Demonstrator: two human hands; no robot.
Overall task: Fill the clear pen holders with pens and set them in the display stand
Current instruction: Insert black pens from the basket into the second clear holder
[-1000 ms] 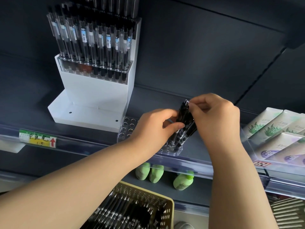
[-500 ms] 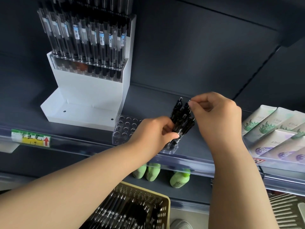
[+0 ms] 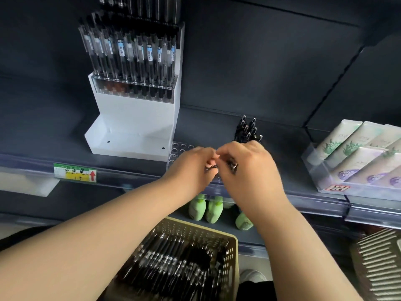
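A clear pen holder (image 3: 180,148) with rows of round holes lies on the dark shelf, just right of the white display stand (image 3: 132,120). Several black pens (image 3: 247,129) stand upright at the holder's far right end. My left hand (image 3: 191,168) and my right hand (image 3: 249,170) meet fingertip to fingertip over the holder's front. My right hand pinches a black pen (image 3: 232,165); my left hand's curled fingers grip dark pen ends (image 3: 211,168). The stand's upper tier carries a filled holder of clear pens (image 3: 132,61); its lower tray is bare.
A beige basket (image 3: 230,246) full of black pens sits below my arms. Green bottles (image 3: 206,208) stand on the lower shelf. A clear tray of pale tubes (image 3: 358,157) is at the right. A price label (image 3: 74,172) marks the shelf rail.
Both hands have dropped from the raised bundle to the holder's front edge. The group of black pens now stands on its own at the holder's far right.
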